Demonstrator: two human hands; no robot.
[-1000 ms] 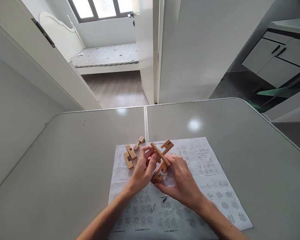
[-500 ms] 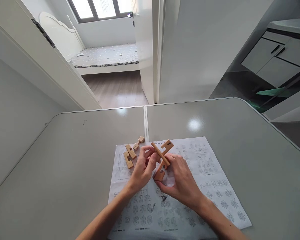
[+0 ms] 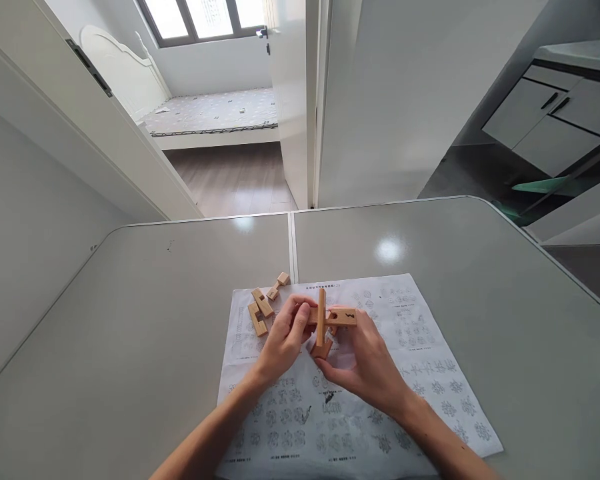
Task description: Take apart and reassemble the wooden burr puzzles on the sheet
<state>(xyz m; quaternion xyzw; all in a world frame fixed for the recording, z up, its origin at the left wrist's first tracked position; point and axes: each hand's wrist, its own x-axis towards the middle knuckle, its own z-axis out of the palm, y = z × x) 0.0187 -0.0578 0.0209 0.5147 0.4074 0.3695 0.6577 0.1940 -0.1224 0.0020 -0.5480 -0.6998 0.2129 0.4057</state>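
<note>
Several notched wooden puzzle pieces (image 3: pixel 321 317) are fitted crosswise into one another, held up between my hands over a printed sheet. My left hand (image 3: pixel 286 331) pinches the left end of a flat piece between thumb and fingers. From the right and below, my right hand (image 3: pixel 367 357) grips the lower piece, its thumb at the bottom end; its other fingers are partly hidden behind the wood. A dark mark shows on the flat piece's right end. Loose notched wooden pieces (image 3: pixel 257 319) lie left of my left hand, with a smaller wooden piece (image 3: pixel 279 287) beyond them.
The printed sheet (image 3: pixel 445 400), covered in small diagrams, lies under my hands on the grey table (image 3: pixel 130 333). A seam (image 3: pixel 293 247) runs across the table's far part. Past the far edge are an open door (image 3: pixel 293 100) and a bed (image 3: pixel 215 113).
The flat marked piece has turned from slanting to nearly level, and the crossing piece now stands upright. My hands have shifted only slightly. The loose pieces stay put.
</note>
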